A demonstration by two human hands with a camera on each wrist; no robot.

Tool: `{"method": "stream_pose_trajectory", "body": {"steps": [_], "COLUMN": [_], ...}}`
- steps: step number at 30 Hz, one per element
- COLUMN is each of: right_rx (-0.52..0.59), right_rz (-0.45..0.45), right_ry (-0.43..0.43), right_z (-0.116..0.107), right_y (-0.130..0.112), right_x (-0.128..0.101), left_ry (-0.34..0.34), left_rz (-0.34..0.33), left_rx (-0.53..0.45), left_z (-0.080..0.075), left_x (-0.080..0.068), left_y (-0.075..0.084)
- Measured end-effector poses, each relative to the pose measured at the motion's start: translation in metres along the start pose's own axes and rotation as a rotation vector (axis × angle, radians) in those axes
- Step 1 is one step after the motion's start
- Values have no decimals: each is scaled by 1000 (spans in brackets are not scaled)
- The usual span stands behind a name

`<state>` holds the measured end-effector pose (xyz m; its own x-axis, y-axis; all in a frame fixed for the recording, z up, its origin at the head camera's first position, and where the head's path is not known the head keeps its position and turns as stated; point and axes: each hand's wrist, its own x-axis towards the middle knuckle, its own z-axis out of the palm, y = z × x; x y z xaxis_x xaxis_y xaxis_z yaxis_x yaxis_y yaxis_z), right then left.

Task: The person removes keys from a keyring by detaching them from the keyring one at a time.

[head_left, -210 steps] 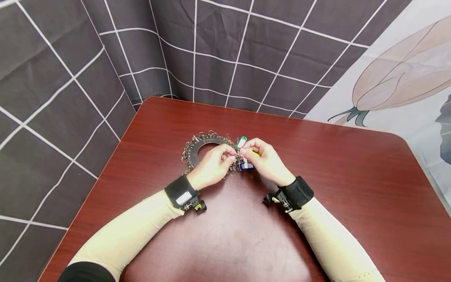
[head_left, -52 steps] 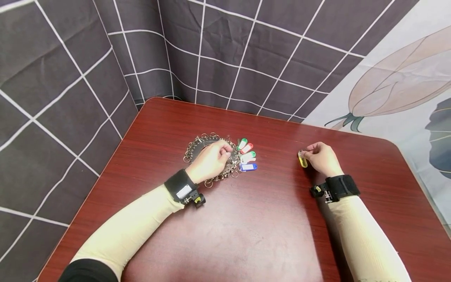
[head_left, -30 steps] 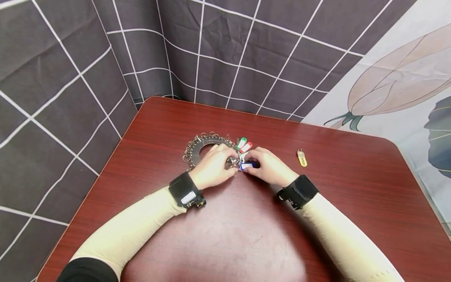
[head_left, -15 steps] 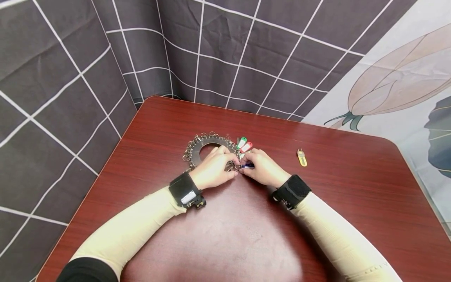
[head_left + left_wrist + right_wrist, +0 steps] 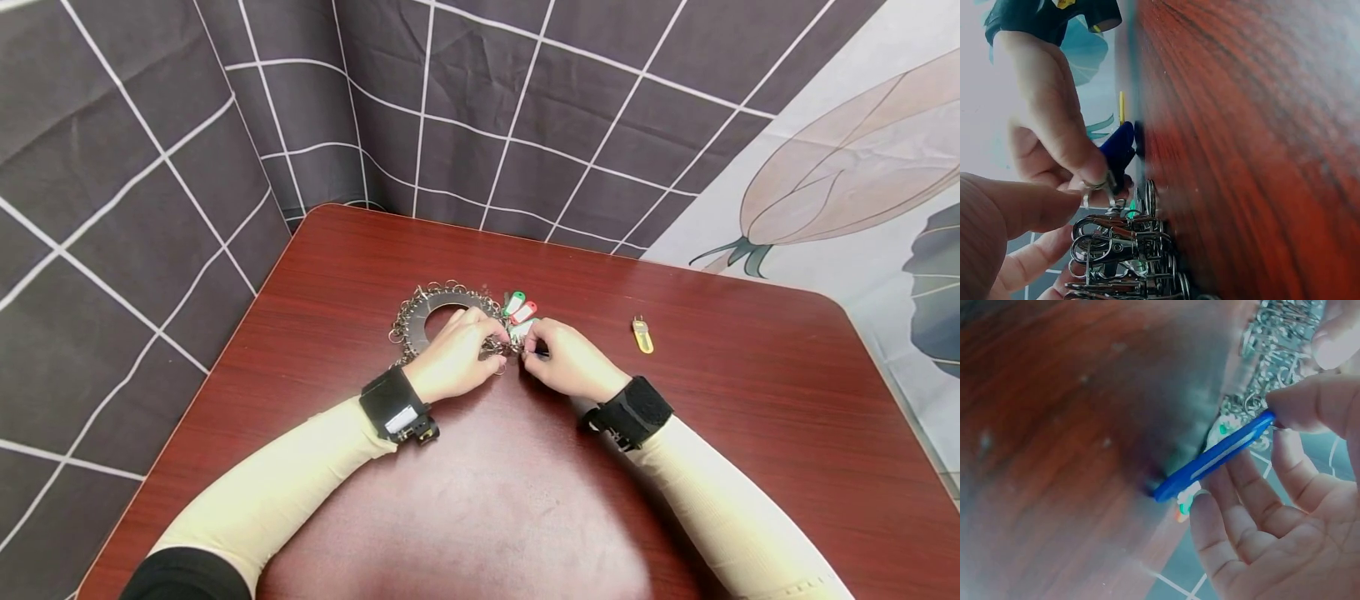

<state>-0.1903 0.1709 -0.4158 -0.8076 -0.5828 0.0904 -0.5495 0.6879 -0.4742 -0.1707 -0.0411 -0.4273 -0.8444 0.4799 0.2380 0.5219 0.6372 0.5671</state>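
The person is leaning over the reddish-brown wooden bench [image 5: 750,400], both hands meeting near its middle. The right hand [image 5: 566,362] is pinching a flat blue plastic key tag [image 5: 1213,459] edge-on between thumb and fingertips, the tag tilting up off the wood with its lower end just touching the surface. The left hand [image 5: 453,358] is curling over the near side of a dark round disc hung all around with small silver metal clasps and rings [image 5: 431,312], its thumb and forefinger closing on a little silver split ring [image 5: 1099,186] at the top of the blue tag. The two hands are touching at the fingertips there.

Just beyond the knuckles, a green plastic tag [image 5: 513,302] and a red plastic tag [image 5: 525,312] are lying fanned out beside the disc. A yellow plastic tag [image 5: 641,336] is lying alone on the wood, well apart to the right. A dark grid-patterned cloth [image 5: 150,167] is hanging behind the bench.
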Motion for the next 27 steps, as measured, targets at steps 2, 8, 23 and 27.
{"method": "stream_pose_trajectory", "body": {"steps": [2,8,23,27], "right_rx": [10,32,119,140], "right_rz": [32,71,-2,-10], "right_ry": [1,27,59,62], "right_z": [-2,-3,-3,-4], "right_y": [-2,-4,-13,-15], "right_x": [0,1,2,2], "left_ry": [11,27,63,88], "left_rz": [-3,-5,32,52], "left_rx": [-2,-18,-19,-8], "left_z": [0,-1,-2,-2], "left_x": [0,0,1,1], "left_y": [0,0,1,1]}}
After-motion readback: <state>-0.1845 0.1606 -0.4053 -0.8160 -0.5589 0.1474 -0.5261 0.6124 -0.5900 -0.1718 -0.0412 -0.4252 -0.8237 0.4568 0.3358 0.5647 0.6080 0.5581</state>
